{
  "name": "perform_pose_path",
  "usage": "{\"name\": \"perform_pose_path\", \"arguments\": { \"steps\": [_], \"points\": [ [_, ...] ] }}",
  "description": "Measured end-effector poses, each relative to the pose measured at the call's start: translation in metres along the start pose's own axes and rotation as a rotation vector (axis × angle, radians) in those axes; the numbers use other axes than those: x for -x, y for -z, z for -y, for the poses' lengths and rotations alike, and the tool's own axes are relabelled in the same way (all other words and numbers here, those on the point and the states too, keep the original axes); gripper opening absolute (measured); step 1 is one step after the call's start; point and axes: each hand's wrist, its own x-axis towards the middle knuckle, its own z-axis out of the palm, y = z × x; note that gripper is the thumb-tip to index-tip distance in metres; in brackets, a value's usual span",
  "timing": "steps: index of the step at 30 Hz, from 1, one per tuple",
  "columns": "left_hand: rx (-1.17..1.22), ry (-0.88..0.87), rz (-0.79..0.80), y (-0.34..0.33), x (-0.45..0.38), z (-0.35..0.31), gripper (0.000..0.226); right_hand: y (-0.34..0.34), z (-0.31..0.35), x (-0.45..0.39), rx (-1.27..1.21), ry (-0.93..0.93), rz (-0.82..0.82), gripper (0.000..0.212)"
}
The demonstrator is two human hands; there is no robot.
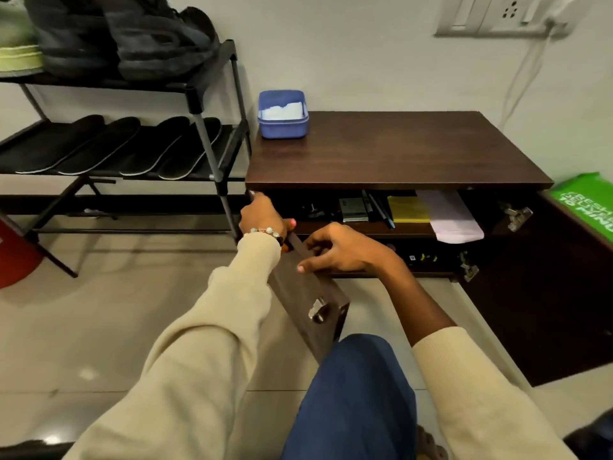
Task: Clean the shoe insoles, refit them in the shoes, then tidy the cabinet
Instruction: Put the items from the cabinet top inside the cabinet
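Observation:
The low dark-brown cabinet [398, 151] stands against the wall with both doors open. My left hand [262, 214] grips the top edge of the left door [308, 300] close to the cabinet's corner. My right hand [338, 249] holds the same door edge a little further out, thumb on the near face and fingers curled over it. Several black insoles [109, 144] lie side by side on the lower shelf of the shoe rack [215, 104]. Dark shoes [132, 38] sit on the rack's top shelf. Inside the cabinet are a yellow pad [408, 209], pale paper [454, 217] and pens [378, 207].
A blue tub [283, 114] holding something white stands on the cabinet's back left corner. The right door [547, 293] swings wide over the floor, with a green bag [587, 204] behind it. A red object [13, 250] lies at the left. My blue-clad knee [358, 393] is below the left door.

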Motion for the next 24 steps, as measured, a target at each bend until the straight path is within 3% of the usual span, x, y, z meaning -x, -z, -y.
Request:
{"name": "perform_pose_path", "arguments": {
  "steps": [2,6,10,13,17,19,22,24],
  "points": [
    [0.089,-0.02,-0.032,-0.018,0.002,-0.004,0.039,0.015,-0.01,0.003,0.069,-0.051,-0.037,0.04],
    [0.117,-0.201,-0.089,-0.048,0.004,-0.011,0.018,0.039,-0.03,0.004,0.304,-0.104,-0.278,0.041],
    [-0.143,-0.422,-0.157,-0.059,0.009,-0.008,0.024,0.05,-0.047,-0.004,0.54,-0.066,-0.387,0.039],
    [-0.094,-0.499,-0.134,-0.063,0.005,-0.006,0.018,0.054,-0.062,-0.013,0.711,-0.01,-0.48,0.031],
    [-0.447,-0.791,-0.186,-0.066,-0.014,0.0,0.029,0.054,-0.077,-0.025,0.747,-0.027,-0.649,0.035],
    [-0.589,-0.969,-0.324,-0.068,-0.022,0.004,0.047,0.053,-0.078,-0.033,0.75,-0.024,-0.66,0.035],
    [-0.734,-1.091,-0.447,-0.079,-0.036,0.015,0.035,0.046,-0.086,-0.031,0.75,-0.014,-0.56,0.026],
    [-0.798,-1.087,-0.399,-0.079,-0.031,0.017,0.039,0.039,-0.099,-0.026,0.795,-0.03,-0.53,0.03]
  ]
}}
